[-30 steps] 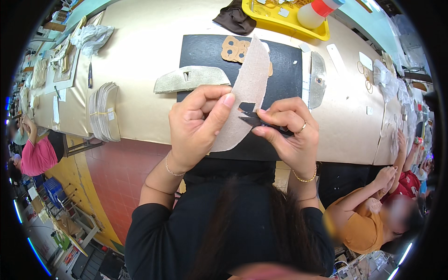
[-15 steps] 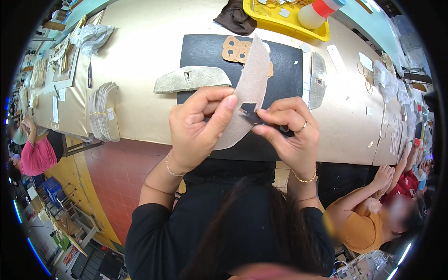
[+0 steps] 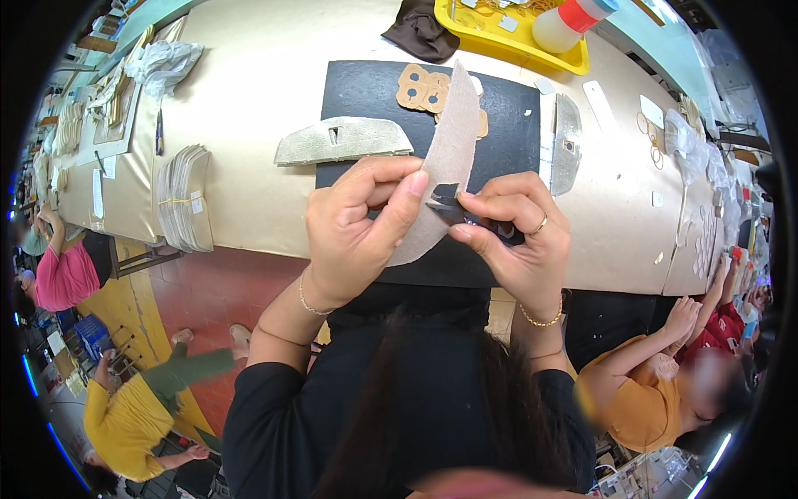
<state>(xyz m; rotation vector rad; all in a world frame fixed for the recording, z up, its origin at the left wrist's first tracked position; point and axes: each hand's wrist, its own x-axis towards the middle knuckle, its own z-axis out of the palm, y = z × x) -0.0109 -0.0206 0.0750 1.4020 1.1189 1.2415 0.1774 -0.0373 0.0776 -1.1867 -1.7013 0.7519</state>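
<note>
Raised over the black mat (image 3: 507, 179), a grey-beige curved panel (image 3: 453, 125) with a small rectangular cutout is pinched along its left edge by my left hand (image 3: 357, 224), thumb against forefinger. My right hand (image 3: 524, 229) closes round a small black tool (image 3: 499, 229), whose tip is at the cutout. Fingers cover much of the tool, so its exact kind is unclear. To the left lies a stack of similar grey panels (image 3: 341, 140) with a slot. Tan paper-like pieces with keyhole openings (image 3: 424, 87) are on the mat beyond the panel.
A bundle of banded panels (image 3: 184, 200) stands at the left. Another grey panel (image 3: 567, 141) lies right of the mat. At the back are a yellow tray (image 3: 515, 46), a bottle (image 3: 569, 23) and dark cloth (image 3: 418, 32). A co-worker in orange (image 3: 640, 391) sits at right.
The panel and my left hand have shifted slightly right, while the tool stays at the cutout. A person in yellow has come into view at the lower left.
</note>
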